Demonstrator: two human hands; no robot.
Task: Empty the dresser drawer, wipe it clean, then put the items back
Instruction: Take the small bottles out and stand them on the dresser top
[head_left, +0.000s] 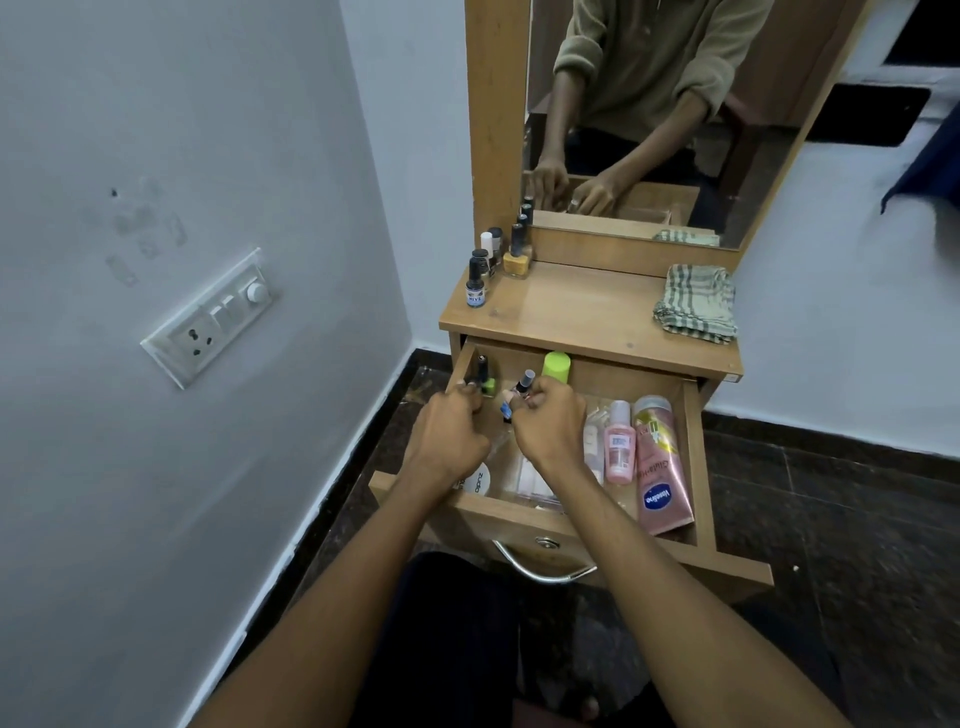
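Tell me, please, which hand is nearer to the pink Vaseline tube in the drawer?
The right hand. It is in the middle of the drawer, with small bottles between it and the Vaseline tube by the right wall. The left hand is further away, toward the drawer's left side.

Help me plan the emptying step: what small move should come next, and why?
Probably lift both hands out and stand their small bottles on the dresser top beside the ones already there. The left hand and right hand each seem to grip a bottle, and the drawer is still holding tubes.
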